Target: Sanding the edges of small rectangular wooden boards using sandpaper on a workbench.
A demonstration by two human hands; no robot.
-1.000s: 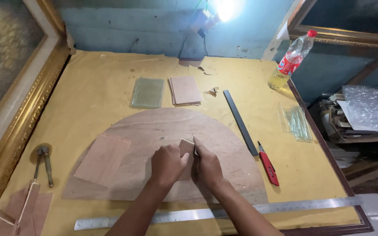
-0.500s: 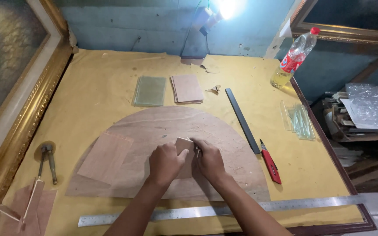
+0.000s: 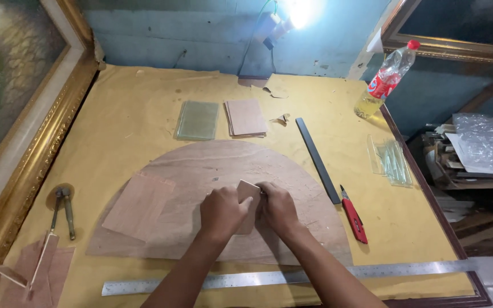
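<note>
- The left hand (image 3: 222,212) and right hand (image 3: 278,206) meet over a small board piece (image 3: 248,194); it sits at the middle of the tabletop (image 3: 132,120), on a big half-round board (image 3: 212,165) that seems to serve as a work mat
- Left fingers are curled shut on the piece's near-left edge, tilting its far corner up; probably so the edge is exposed to the other hand
- Right fingers are closed against the piece's right edge, perhaps around a small tool; what they pinch is hidden, so I cannot tell
- Just left of the left fingers lies a flat square panel (image 3: 139,205) on the same half-round board; within easy reach
- Beyond the fingers, well apart, a stack of glass panes (image 3: 197,120) and a stack of thin boards (image 3: 246,117) lie side by side; like stock set out in order
- Right of the right fingers a black straightedge (image 3: 317,159) and a red knife (image 3: 354,220) lie end to end, near; handy to that hand
- Nearer than the wrists a steel ruler (image 3: 269,278) runs along the tabletop's front edge
- Far left of the fingers lie pliers (image 3: 64,208); far right, glass strips (image 3: 394,161) and a bottle (image 3: 384,81)
</note>
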